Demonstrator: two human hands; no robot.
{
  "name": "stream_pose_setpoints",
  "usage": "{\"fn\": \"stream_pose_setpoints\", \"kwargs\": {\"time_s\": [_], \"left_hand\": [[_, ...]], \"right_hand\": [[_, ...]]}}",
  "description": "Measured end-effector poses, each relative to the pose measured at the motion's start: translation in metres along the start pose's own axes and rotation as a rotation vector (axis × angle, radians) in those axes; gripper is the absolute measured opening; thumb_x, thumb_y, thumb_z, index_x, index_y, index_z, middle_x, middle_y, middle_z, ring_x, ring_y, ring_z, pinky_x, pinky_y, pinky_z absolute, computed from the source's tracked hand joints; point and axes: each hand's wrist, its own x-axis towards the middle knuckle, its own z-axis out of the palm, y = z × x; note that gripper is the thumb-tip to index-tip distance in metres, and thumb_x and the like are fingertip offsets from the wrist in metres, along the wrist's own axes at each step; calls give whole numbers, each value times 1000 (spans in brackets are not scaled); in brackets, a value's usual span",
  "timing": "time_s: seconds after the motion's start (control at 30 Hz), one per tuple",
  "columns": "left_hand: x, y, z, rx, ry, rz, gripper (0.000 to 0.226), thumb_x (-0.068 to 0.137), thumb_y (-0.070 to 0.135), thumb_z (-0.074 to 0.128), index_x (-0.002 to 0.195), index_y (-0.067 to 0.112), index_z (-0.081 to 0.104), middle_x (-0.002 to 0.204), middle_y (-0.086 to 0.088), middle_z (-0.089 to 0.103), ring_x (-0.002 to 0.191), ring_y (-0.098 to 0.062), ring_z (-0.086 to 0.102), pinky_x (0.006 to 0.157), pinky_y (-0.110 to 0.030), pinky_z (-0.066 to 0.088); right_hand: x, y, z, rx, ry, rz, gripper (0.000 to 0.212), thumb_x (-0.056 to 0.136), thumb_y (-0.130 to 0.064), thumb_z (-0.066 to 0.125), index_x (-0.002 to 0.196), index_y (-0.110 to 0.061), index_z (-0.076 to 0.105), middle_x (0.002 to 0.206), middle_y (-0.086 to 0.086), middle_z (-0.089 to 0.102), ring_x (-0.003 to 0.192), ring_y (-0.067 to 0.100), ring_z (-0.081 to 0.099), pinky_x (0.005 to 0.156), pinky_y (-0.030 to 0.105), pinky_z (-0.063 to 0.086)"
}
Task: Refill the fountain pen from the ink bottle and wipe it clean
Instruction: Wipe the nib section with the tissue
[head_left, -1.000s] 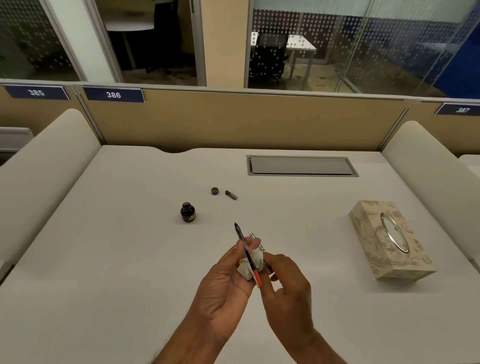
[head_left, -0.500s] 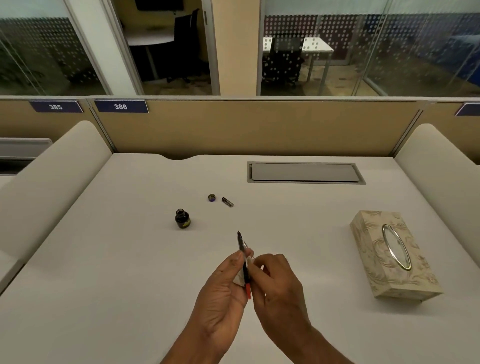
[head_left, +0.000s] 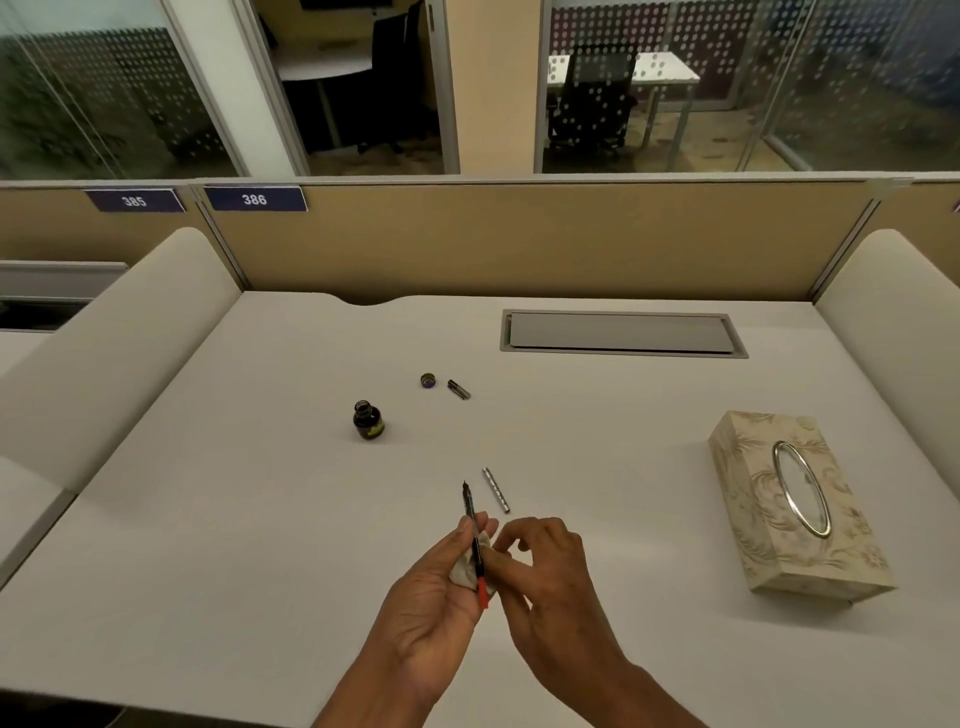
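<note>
White desk fills the view. Patterned tissue box sits toward the right edge, oval opening up, contents hard to make out. Left of centre stands the ink bottle, uncapped, dark inside; its cap and a small pen part lie behind it. A silver barrel lies mid-desk. Near the front edge, the left hand grips the fountain pen, nib up, red end down, against a crumpled tissue. The right hand pinches the tissue beside it, fingers curled.
</note>
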Motion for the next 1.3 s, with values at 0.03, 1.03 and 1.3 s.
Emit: {"fn": "stream_pose_setpoints", "kwargs": {"time_s": [0.03,1.03,1.3], "left_hand": [[2,3,-1,8,2,-6,44,73,6,74,114,-8,69,130,-29,68,123,-36,65,120,-48,37],[93,102,-26,-61,33,-75,18,102,2,52,106,-9,66,122,-27,64,115,-37,61,120,-51,35],[80,112,-8,-171,-29,-55,18,101,3,53,107,-8,65,123,-29,64,123,-39,58,117,-52,38]], "right_hand": [[2,-1,3,31,28,19,32,92,-13,67,114,-35,68,108,-11,58,101,11,47,79,30,46],[99,102,151,-144,23,728,15,91,-19,65,85,-5,65,92,9,61,92,30,57,71,44,53],[77,28,92,399,242,736,11,88,-25,73,79,-29,69,80,-11,72,78,10,66,63,24,53]]}}
